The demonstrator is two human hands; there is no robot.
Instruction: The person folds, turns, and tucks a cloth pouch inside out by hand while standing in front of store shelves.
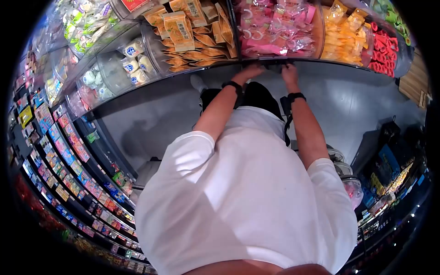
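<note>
Both of my hands are at the lower front edge of the candy display. My left hand (251, 72) reaches under the edge below the orange packets (183, 34); its fingers are blurred and partly in shadow. Just below the bin of pink packets (277, 27), my right hand (288, 73) has its fingers bent together at the dark edge (270, 62). Whatever those fingers hold, if anything, is too small and dark to make out. A dark band circles each wrist.
Yellow packets (343, 36) and red pieces (385, 50) fill bins at the right. Shelves of small packages (73, 165) curve along the left. Grey floor (146, 110) shows below the display. Dark goods (389, 160) and round containers (341, 165) stand at the right.
</note>
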